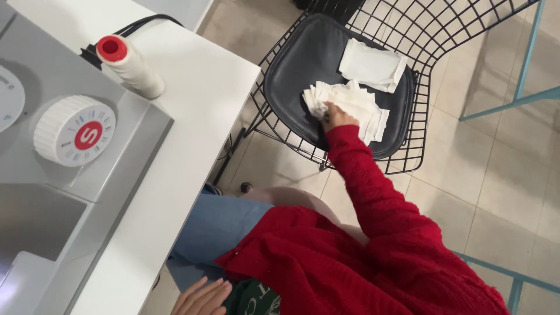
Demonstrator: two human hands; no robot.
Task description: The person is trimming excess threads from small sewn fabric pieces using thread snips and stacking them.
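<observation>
The right hand (337,116) reached out, arm straight, fingers pinching the white cloths (350,108) on the black chair (303,64). The pile ran long from upper left to lower right. The left hand (201,297) lay flat, open, in the lap.

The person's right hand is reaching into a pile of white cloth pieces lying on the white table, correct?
Not quite. In the head view the right hand does reach into the pile of white cloth pieces, but the pile lies on the black seat of the wire chair, not on the white table.
</observation>
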